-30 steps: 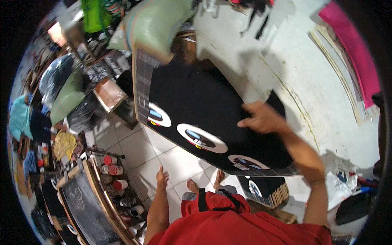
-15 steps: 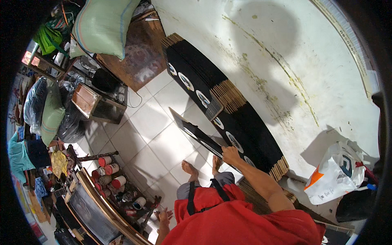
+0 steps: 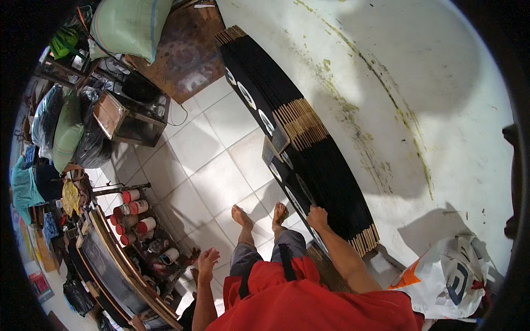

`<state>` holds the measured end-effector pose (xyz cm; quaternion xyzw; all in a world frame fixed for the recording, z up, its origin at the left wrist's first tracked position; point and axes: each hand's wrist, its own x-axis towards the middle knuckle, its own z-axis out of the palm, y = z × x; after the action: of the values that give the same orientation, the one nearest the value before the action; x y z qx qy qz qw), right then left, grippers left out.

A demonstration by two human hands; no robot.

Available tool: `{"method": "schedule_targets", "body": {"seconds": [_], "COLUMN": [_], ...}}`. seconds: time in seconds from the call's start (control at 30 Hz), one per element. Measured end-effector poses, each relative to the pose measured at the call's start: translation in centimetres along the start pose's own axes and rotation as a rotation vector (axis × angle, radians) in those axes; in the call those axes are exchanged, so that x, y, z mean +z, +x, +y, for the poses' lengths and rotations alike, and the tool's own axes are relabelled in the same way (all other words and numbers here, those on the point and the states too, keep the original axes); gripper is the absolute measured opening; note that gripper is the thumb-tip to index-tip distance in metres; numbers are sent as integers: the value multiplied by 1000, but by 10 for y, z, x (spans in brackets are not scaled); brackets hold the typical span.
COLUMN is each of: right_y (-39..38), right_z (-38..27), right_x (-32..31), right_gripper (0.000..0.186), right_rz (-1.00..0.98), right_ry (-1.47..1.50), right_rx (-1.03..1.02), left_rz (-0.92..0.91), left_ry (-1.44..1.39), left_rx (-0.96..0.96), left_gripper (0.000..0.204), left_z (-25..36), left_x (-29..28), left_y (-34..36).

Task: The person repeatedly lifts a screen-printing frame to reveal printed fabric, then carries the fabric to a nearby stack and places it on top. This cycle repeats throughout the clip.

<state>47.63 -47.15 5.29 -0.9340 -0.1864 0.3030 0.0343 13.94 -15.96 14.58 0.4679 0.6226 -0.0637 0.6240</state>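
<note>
My right hand [image 3: 317,217] is closed on the upper edge of a long black board [image 3: 284,181] with white round prints on its face. That board stands on edge, leaning close along the front of a long row of similar black boards [image 3: 337,179] with bare brown ends. How firmly the fingers grip is partly hidden by the back of the hand. My left hand [image 3: 208,259] hangs beside my left leg, fingers apart, holding nothing. It is nearest to a low rack with red-lidded jars [image 3: 146,224].
A stained white wall [image 3: 419,110] rises behind the boards. White plastic bag [image 3: 441,276] sits at the lower right. Framed screens [image 3: 118,276] lean at the lower left. Farther off are a small glass-sided case [image 3: 132,124], a stuffed green sack [image 3: 130,27] and a brown sheet [image 3: 185,60].
The held board has swung right from an angle over the tiles to lie close against the row. My left hand has risen slightly, and the whole view has shifted.
</note>
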Motion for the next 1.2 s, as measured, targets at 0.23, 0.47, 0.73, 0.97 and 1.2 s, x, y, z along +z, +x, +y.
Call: {"method": "schedule_targets", "body": {"seconds": [0.23,0.47,0.73,0.97,1.2], "right_y": [27,52,50,51,53], "right_z": [11,24,27,28,29], "right_x": [11,16,3,3,0], "right_gripper": [22,21,21,18,17], "right_rz": [85,65,60,92,107], "right_ry": [-53,-85,-130,-142,-157], "right_rx": [-1,77,73,70,67], "left_rz": [86,169,59,110,131], "left_ry": [1,-96,-99,-58,-59], "left_rx": [-271,-301,-135,-163,-197], "left_gripper": [32,31,34,41,40], "left_z": [-98,-120,-78,-68,-82], "left_x": [-26,-33,-13,-17,-22], "left_y": [-31,-43,-27,-30,-42]}}
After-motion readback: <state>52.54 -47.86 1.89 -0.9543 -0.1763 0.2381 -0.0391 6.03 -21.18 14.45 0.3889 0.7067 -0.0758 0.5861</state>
